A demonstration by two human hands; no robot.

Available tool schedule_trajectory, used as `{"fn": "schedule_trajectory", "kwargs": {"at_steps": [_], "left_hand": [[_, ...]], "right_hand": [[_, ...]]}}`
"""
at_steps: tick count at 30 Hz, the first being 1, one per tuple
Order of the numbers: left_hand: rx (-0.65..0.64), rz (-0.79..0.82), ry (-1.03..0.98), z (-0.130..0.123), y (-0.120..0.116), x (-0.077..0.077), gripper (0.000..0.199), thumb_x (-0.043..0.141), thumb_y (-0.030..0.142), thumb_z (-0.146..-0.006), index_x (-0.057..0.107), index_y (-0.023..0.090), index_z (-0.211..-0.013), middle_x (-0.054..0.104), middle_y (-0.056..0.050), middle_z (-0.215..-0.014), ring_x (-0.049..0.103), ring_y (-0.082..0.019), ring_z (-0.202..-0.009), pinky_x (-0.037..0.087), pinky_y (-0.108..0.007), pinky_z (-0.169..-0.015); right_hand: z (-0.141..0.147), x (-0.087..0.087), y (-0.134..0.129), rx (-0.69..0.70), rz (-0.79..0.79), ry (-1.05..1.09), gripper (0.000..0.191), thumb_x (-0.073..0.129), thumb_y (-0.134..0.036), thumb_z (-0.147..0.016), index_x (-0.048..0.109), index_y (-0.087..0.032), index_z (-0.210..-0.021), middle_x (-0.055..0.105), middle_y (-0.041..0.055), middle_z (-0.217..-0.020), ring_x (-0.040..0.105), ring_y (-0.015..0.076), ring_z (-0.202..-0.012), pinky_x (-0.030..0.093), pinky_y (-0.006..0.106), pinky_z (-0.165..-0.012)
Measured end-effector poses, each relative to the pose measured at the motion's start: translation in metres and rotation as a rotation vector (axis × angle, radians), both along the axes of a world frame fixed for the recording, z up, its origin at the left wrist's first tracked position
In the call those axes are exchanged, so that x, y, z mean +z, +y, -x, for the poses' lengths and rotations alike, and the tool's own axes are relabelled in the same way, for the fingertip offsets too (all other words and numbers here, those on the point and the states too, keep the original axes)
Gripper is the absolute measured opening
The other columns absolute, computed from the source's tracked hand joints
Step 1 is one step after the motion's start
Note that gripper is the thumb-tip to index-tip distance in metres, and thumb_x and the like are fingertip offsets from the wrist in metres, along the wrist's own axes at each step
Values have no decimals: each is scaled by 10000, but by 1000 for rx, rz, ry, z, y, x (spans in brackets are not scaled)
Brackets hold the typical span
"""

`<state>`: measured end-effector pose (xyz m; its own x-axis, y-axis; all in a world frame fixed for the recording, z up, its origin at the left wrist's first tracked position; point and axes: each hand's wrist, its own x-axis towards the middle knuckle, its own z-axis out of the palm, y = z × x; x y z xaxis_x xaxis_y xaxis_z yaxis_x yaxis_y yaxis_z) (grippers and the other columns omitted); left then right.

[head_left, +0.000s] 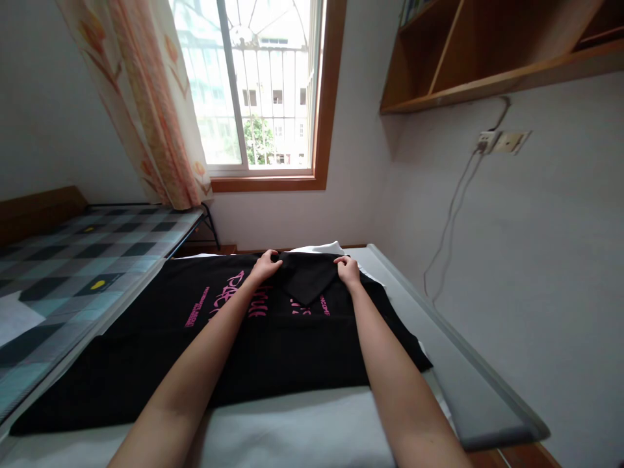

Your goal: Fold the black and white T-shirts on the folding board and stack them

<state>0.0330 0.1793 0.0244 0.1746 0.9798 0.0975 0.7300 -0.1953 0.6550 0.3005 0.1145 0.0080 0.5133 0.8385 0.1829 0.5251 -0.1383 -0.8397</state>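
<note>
A black T-shirt with pink lettering lies spread out sideways across a pale table-like surface. At its far edge, a pointed flap of the black cloth is folded over toward me and covers part of the print. My left hand is closed on the T-shirt at the left end of that flap, thumb and fingers pinching the cloth. At the flap's right end, my right hand pinches the fabric too. White cloth shows from under the T-shirt, along its far and right edges.
On the left stands a bed with a checked cover. A curtain hangs beside the barred window. Wooden shelves jut from the right wall, above a power socket with a dangling cord.
</note>
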Motion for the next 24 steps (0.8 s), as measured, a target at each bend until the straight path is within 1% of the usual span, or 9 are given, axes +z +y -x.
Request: {"fn": "schedule_trajectory", "kwargs": {"at_steps": [4,7,10,12,14,16,20,22,24], "left_hand": [[-42,-30,-17,4,-3,-4,487,644,424,-802,565,172,-1210,692,-95,-987,648,-245,-967,494,-319,-828],[-65,-81,-71,7,-3,-3,412,650,306,-792,580,197,-1183,681,-69,-1012,637,-225,-983,495,-319,-851],[-86,-35,-197,8,-4,-2,415,620,198,-786,575,188,-1199,671,-39,-918,646,-167,-827,520,-284,-768],[-97,48,-274,7,-5,0,438,598,171,-787,564,176,-1224,652,-22,-830,622,-136,-688,524,-259,-667],[-105,121,-333,6,-8,1,454,571,164,-796,554,172,-1249,634,-10,-771,588,-116,-601,512,-239,-589],[-105,187,-404,6,-10,4,452,548,163,-798,566,177,-1249,625,-6,-743,559,-104,-555,498,-226,-540],[-94,306,-505,11,-15,11,453,561,157,-760,615,204,-1207,635,-12,-773,527,-93,-516,464,-215,-476],[-127,332,-435,14,-16,14,458,596,160,-736,631,213,-1189,633,-11,-785,532,-95,-519,444,-206,-453],[-171,317,-319,15,-16,14,465,642,170,-718,640,202,-1182,623,-6,-755,524,-95,-507,422,-198,-435]], "right_hand": [[1,4,2,5,-17,9,383,427,-136,-755,712,-135,-1011,710,100,-1062,637,209,-1027,474,299,-931],[5,13,-2,85,-18,31,444,526,-184,-776,622,-142,-1208,630,110,-1247,614,198,-1078,499,286,-911],[9,28,-13,296,127,184,659,653,-276,-769,448,-195,-1390,565,147,-1306,668,199,-887,582,316,-706],[11,38,-21,424,272,293,817,720,-285,-741,329,-234,-1456,611,149,-1207,670,169,-693,586,311,-572],[11,45,-25,497,387,341,890,758,-221,-711,290,-237,-1467,662,115,-1050,656,148,-589,574,287,-518],[10,49,-27,511,430,338,787,739,-167,-719,376,-202,-1416,670,78,-918,651,137,-559,556,247,-496],[2,49,-26,399,370,232,367,638,-159,-785,604,-147,-1151,621,23,-759,531,56,-447,428,152,-395],[-2,47,-25,374,396,176,302,634,-169,-779,636,-161,-1081,598,-2,-701,472,39,-416,378,141,-373],[-4,44,-25,362,453,140,320,660,-185,-750,646,-184,-1070,604,-6,-697,491,53,-442,402,151,-396]]}}
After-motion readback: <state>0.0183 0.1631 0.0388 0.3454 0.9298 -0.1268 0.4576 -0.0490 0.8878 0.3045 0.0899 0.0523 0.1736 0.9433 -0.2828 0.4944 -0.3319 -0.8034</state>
